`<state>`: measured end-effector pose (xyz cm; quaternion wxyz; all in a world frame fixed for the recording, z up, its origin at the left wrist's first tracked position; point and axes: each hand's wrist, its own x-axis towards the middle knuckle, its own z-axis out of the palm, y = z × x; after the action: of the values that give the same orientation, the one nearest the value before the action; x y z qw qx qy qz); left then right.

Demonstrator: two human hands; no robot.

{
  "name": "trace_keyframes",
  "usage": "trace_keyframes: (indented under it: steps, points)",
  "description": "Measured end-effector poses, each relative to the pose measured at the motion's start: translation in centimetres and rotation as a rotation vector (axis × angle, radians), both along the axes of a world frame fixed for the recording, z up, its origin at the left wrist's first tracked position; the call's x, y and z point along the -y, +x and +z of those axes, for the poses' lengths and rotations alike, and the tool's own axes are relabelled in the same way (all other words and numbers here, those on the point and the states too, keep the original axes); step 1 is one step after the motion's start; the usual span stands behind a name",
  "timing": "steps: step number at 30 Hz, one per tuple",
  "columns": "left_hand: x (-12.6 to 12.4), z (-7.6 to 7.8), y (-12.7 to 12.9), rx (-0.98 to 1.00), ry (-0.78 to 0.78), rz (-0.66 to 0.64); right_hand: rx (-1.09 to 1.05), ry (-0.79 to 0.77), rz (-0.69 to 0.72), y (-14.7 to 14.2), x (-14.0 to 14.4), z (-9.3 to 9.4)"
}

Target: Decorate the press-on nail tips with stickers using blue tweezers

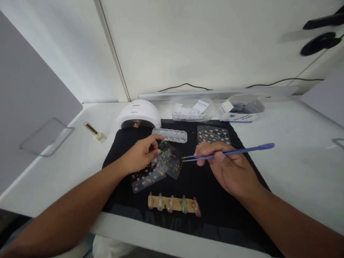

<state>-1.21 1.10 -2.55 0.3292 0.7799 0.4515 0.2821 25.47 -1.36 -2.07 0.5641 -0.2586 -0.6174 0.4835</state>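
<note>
My right hand (228, 165) pinches purple tweezers (233, 152). Their metal tips point left, close to the right edge of a clear nail sticker sheet (174, 163) with small coloured designs. At that sheet's upper left is my left hand (141, 154), thumb on its edge, other fingers curled, index finger stretched toward a clear compartment case (174, 136). Another sticker sheet (146, 179) lies partly beneath it. Nearer to me, several false nails (171, 203) in pink, clear and green sit across a tan strip (177, 204). I cannot make out anything between the tweezer tips.
A black mat (215, 218) covers the table's middle. Behind stand a white nail lamp (139, 111), a clear tub of packets (191, 111) and an alcohol pad box (239, 110). A polish bottle (98, 134) is at left; a third sticker sheet (213, 134) lies behind my right hand.
</note>
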Motion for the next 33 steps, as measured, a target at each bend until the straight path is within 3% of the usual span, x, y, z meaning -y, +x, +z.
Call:
trace_keyframes:
  steps: [5,10,14,21,25,33]
  points:
    - [0.4,0.2,0.5,0.205,-0.004,-0.056,0.044,0.012,0.111,-0.9,0.6,0.4]
    - [0.1,0.0,1.7,0.216,0.005,-0.016,0.062,-0.019,0.179,-1.5,0.9,0.6]
    - [-0.9,0.2,0.2,0.100,0.029,0.201,-0.033,-0.069,0.124,-0.7,0.5,-0.2]
    - [-3.6,0.1,-4.2,-0.282,-0.047,0.606,-0.171,-0.156,0.099,1.8,-0.8,-1.1]
    - [-4.7,-0.1,-4.3,-0.399,-0.055,0.700,-0.210,-0.187,0.093,2.1,-1.2,-1.7]
    - [-5.9,0.9,-3.0,-0.594,-0.049,0.760,-0.289,-0.197,0.103,1.7,-1.3,-2.2]
